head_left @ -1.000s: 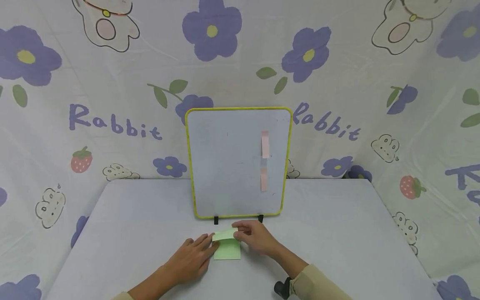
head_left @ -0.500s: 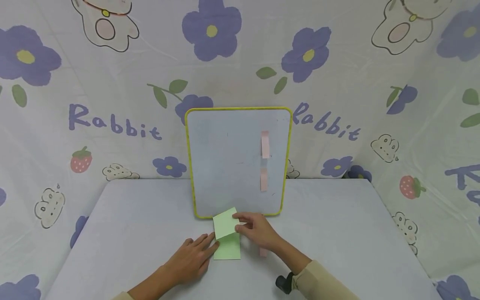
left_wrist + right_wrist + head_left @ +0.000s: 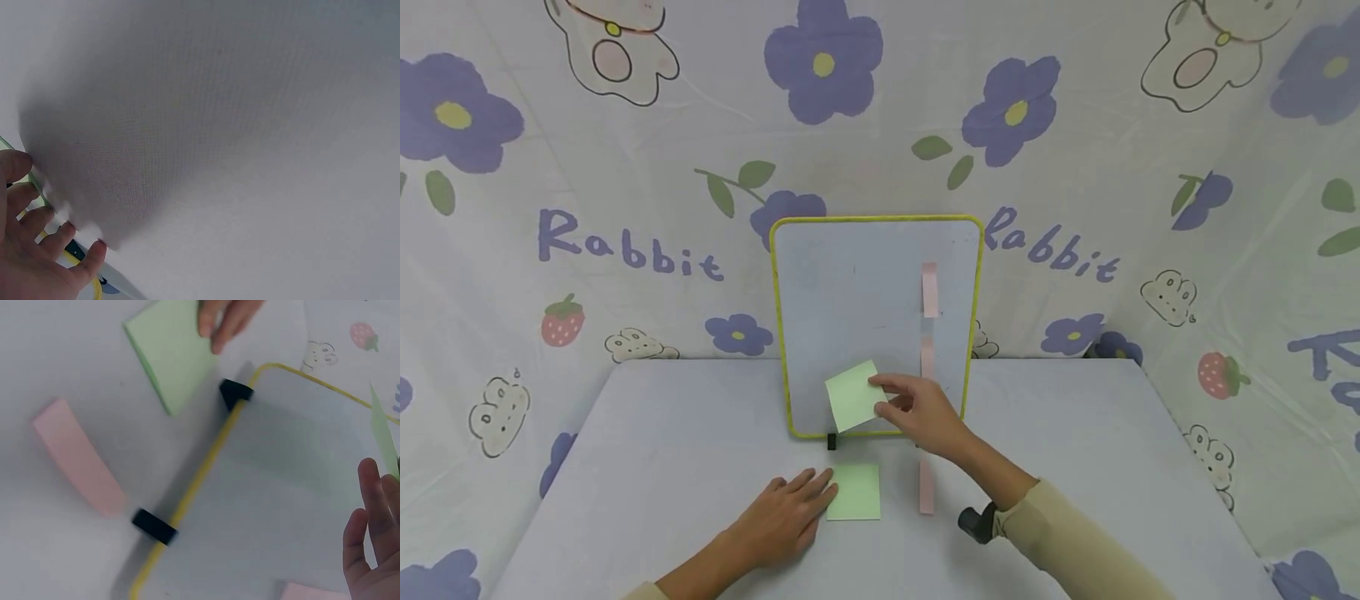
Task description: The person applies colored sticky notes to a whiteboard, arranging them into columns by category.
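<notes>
My right hand [image 3: 925,417] pinches a single green sticky note [image 3: 853,397] by its right edge, held tilted in front of the lower whiteboard [image 3: 850,308]. On the table lies a pad of green sticky notes [image 3: 857,493], its thickness plain in the right wrist view. The fingertips of my left hand [image 3: 782,518] rest on the pad's left edge, fingers lying fairly straight. In the left wrist view, the left hand [image 3: 40,244] shows at the lower left, with most of the pad hidden behind it. The right wrist view catches the right hand [image 3: 375,550] at its right edge.
Black feet [image 3: 832,442] support the yellow-framed whiteboard upright. Two pink strips [image 3: 930,290] are stuck on its right side, the lower one partly covered by my right hand. A pad of pink strips [image 3: 927,487] lies right of the green pad. Patterned cloth surrounds the table [image 3: 685,433].
The top green note has peeled up and come away from the pad. My right hand has lifted it up and forward toward the whiteboard, uncovering the pink pad. The left hand has stayed put.
</notes>
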A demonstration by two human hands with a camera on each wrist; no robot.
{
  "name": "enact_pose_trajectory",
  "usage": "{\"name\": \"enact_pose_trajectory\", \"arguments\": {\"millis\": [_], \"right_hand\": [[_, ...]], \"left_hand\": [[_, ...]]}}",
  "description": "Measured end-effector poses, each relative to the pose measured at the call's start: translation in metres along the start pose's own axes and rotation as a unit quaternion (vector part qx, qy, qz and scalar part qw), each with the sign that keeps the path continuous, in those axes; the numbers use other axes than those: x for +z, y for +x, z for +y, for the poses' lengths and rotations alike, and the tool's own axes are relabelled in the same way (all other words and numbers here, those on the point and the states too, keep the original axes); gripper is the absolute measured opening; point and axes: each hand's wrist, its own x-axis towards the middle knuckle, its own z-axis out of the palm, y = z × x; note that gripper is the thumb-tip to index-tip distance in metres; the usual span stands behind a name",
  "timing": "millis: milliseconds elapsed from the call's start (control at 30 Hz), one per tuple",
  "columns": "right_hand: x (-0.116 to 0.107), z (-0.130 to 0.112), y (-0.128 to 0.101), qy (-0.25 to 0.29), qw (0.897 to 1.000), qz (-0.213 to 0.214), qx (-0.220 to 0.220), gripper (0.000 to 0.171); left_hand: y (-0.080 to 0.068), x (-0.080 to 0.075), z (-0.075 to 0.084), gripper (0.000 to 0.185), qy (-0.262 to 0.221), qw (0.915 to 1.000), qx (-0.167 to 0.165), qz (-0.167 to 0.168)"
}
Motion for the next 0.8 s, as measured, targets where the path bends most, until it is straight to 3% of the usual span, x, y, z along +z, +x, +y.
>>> {"name": "enact_pose_trajectory", "arguments": {"millis": [200,467,800], "right_hand": [[-0.023,-0.016,0.02,0.009,0.999,0.034,-0.019,0.04],[-0.049,-0.027,0.046,0.057,0.993,0.099,-0.018,0.039],[-0.056,-0.037,0.062,0.113,0.985,0.13,-0.003,0.04]], "left_hand": [[-0.001,0.001,-0.001,0.044,0.003,0.9999,0.005,0.012],[-0.001,0.0,0.0,0.044,-0.01,0.9999,-0.001,0.0],[-0.002,0.002,-0.001,0.045,-0.012,0.9999,0.004,0.006]]}}
